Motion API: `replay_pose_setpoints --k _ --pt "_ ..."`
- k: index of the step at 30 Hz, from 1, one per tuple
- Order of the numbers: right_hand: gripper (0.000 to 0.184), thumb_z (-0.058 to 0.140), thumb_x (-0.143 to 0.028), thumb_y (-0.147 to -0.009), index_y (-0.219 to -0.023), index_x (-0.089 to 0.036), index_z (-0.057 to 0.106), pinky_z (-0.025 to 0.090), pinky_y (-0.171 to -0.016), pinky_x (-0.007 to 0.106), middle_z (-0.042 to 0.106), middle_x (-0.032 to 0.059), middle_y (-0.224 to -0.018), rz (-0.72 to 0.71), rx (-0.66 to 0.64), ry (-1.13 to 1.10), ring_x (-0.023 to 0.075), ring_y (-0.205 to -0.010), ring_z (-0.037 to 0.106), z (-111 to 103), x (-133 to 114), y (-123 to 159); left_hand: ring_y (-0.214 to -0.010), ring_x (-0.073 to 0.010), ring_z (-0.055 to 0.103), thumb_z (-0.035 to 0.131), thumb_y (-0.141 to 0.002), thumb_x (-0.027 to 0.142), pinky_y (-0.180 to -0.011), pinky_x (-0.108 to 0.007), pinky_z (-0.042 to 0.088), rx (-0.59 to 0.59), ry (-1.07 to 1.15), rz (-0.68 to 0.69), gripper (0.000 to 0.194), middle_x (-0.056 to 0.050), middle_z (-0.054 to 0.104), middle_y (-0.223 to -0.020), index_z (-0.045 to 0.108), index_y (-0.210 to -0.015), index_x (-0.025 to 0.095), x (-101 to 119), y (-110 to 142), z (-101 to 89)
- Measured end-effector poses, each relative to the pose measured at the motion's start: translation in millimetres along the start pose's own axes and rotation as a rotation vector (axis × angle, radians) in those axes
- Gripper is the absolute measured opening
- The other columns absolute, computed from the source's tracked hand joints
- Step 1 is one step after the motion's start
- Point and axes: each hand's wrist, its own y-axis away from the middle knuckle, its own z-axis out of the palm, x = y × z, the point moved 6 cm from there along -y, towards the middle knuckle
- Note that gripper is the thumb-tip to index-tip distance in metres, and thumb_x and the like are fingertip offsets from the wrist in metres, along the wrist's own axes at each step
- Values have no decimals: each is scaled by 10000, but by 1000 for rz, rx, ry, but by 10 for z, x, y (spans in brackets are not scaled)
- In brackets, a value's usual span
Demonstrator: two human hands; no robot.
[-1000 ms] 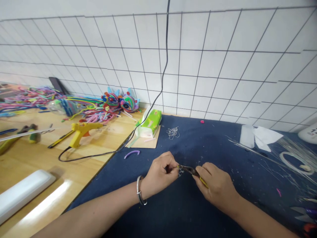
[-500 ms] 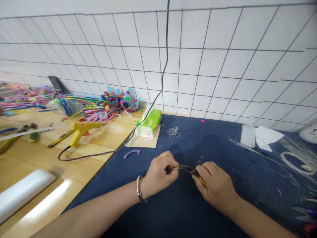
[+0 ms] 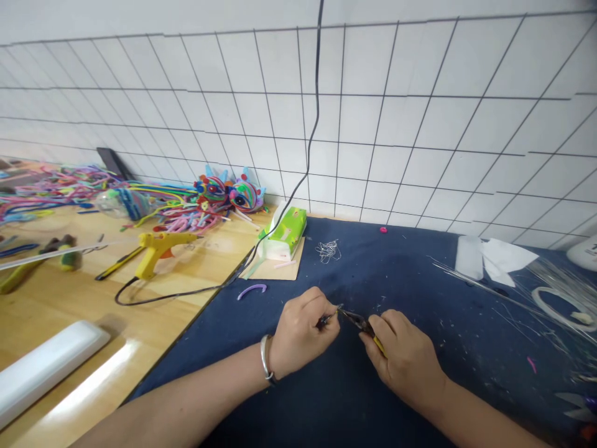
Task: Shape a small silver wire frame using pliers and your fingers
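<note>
My left hand (image 3: 303, 330), with a metal bangle on its wrist, is closed in a pinch on a thin piece of wire (image 3: 329, 318) over the dark blue mat (image 3: 354, 398). My right hand (image 3: 403, 358) is wrapped round small yellow-handled pliers (image 3: 361, 323), whose dark jaws point left and meet the wire at my left fingertips. Both hands rest low on the mat, close together.
A tangle of thin wire (image 3: 328, 250), a purple curved piece (image 3: 252, 290) and a green tissue pack (image 3: 284, 233) lie beyond my hands. A yellow glue gun (image 3: 156, 249) with its black cord, coloured pipe cleaners (image 3: 153, 208) and a white bar (image 3: 44, 364) lie on the wooden table at left. Clear sheets and wires (image 3: 527, 274) are at right.
Both hands have shifted slightly down and right on the mat, still holding the wire and pliers. The pliers' jaws now tilt more steeply toward my left fingertips.
</note>
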Motion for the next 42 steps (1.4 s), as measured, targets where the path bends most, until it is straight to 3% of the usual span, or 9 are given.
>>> replay_pose_setpoints --k 15,21,28,34,42 --pt "164 442 -259 -858 -826 -168 575 371 -582 242 476 31 -706 6 -40 -33 129 -633 467 6 13 -11 -550 -82 438 520 -690 55 -521 -206 343 -29 19 10 124 11 473 -591 550 -606 140 2 -26 5" --pt "154 454 -261 -852 -863 -159 570 386 -614 237 499 41 -741 2 -41 -113 130 -669 483 18 112 -9 -566 -84 451 529 -711 52 -532 -202 367 -188 284 -114 117 10 475 -614 565 -640 137 -17 -131 12" --pt "169 447 -273 -855 -833 -163 573 388 -600 223 506 30 -712 -8 -16 -134 117 -636 489 -33 159 -34 -718 -116 526 537 -779 99 -690 -251 431 -358 497 -212 82 -30 558 -754 604 -752 139 -77 -192 49" --pt "161 436 -263 -860 -857 -165 565 400 -608 232 516 28 -725 37 -70 -194 123 -652 504 -10 175 -28 -709 -120 543 534 -813 171 -692 -263 439 -389 553 -280 85 -36 579 -763 605 -786 135 -135 -157 99" --pt "160 445 -266 -854 -872 -158 562 410 -664 273 515 50 -769 11 -81 -160 150 -715 502 -25 167 -41 -653 -107 534 542 -757 88 -629 -234 424 -342 452 -278 85 -20 572 -696 596 -705 129 -89 -152 67"
